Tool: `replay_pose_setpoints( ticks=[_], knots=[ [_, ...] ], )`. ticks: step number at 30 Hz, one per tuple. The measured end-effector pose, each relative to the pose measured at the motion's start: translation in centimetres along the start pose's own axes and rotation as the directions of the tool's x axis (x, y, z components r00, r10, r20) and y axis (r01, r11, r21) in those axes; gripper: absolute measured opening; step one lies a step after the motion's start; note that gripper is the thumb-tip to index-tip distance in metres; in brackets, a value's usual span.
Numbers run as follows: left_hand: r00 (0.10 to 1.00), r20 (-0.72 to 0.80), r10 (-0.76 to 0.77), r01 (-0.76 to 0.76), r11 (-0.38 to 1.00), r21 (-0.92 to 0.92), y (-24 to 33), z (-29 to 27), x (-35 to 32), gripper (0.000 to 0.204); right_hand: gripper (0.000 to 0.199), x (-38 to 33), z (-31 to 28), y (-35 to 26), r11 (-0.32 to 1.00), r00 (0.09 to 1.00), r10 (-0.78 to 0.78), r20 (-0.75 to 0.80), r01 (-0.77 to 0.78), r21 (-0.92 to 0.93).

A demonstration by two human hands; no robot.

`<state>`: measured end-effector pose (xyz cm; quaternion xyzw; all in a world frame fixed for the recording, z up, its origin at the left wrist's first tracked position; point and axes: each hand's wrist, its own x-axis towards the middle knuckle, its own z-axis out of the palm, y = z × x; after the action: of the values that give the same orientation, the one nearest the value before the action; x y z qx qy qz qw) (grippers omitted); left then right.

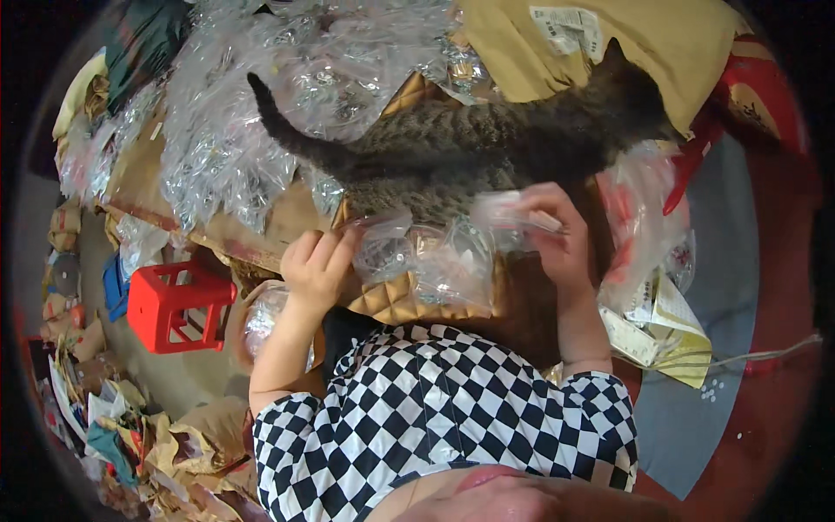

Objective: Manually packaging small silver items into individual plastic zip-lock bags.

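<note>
My left hand is closed, its fingertips pinching the edge of a clear plastic bag. Between the thumb and fingers of my right hand are small clear plastic bags, lying partly flat against each other; I cannot count them. More clear bags with small items inside lie between my hands on a golden-brown quilted mat. A grey tabby cat stretches across just beyond my hands, its tail to the left and its head to the right.
A large heap of filled clear bags covers the far left of the table. A yellow-brown sack is at the far right, with a pink-and-clear bag nearer. On the floor at left stands a red plastic stool near scattered packaging.
</note>
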<state>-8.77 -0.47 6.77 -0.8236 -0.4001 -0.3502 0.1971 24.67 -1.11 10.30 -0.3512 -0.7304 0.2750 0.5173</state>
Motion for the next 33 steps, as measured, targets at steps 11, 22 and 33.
replay_pose_setpoints(
  ticks=[11,22,33],
  knots=[
    [0.840,0.476,-0.262,0.534,0.557,-0.636,3.4,-1.0,2.3,0.015,0.033,7.1,9.0,-1.9,0.986,0.955,0.069,0.290,-0.109,0.124],
    [0.928,0.373,0.014,0.263,0.687,-0.678,4.4,-1.8,3.2,0.026,0.013,6.2,6.6,-3.1,0.710,0.601,0.084,0.795,0.523,-0.471],
    [0.938,0.339,-0.065,0.290,0.682,-0.671,2.6,-3.2,3.5,0.030,0.017,5.9,5.2,-3.7,0.834,0.814,-0.077,0.575,0.369,-0.410]
  ],
)
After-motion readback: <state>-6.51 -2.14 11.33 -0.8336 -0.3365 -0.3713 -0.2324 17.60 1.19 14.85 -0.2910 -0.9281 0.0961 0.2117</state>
